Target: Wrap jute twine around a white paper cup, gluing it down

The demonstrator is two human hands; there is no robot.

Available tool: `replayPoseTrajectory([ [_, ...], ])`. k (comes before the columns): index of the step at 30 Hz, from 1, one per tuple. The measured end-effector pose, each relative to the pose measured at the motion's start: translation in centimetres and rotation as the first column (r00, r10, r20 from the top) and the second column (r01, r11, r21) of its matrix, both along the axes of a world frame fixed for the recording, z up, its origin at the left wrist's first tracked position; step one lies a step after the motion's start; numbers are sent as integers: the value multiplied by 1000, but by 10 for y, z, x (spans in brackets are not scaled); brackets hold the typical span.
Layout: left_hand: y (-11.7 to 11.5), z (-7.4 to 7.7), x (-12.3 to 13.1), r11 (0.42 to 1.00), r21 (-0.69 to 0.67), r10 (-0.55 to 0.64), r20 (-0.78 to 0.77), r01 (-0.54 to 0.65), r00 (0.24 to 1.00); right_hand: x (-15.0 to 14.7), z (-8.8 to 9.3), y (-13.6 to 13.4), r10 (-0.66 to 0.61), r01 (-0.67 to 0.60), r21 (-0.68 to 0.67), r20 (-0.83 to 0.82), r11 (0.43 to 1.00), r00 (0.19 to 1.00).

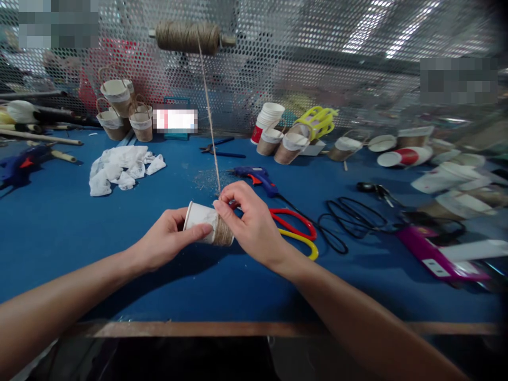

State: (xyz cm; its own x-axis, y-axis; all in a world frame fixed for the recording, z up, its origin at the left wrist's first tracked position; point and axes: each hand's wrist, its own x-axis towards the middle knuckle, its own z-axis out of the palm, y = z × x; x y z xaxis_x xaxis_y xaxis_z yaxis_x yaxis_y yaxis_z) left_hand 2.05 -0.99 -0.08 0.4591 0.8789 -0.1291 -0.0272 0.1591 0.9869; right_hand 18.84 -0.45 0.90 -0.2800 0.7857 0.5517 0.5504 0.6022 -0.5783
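My left hand grips a white paper cup that lies on its side above the table, rim to the left. Twine is wound round the cup's base end. At that end my right hand pinches the twine strand, thumb against forefinger. The strand runs taut up to a twine spool on a rod at the mesh panel. Just beyond my right hand lies a blue glue gun. Scissors with red and yellow handles are partly hidden by that hand.
Crumpled white cloth and pliers lie on the blue table. Twine-wrapped cups with handles stand at the back left. More cups, a black cable and a purple box are at the right.
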Motion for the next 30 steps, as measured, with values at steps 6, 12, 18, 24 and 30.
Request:
replayPoseTrajectory([
  [6,-1,-5,1,998,28,59,6,-59,998,-1,-1,-1,-28,28,-36,6,999,1000],
  [12,-3,-6,3,988,90,124,-20,-122,992,-5,-2,-5,-51,54,-80,36,995,998],
  [18,-4,-5,3,987,97,133,-25,-130,991,-6,-3,-6,-50,57,-90,71,994,996],
  [24,2,2,4,995,-58,77,-15,-78,997,-6,-3,-7,-50,53,-36,79,998,996],
  [30,2,7,8,988,-128,83,7,-81,997,-7,-2,-10,-42,46,-28,132,999,990],
])
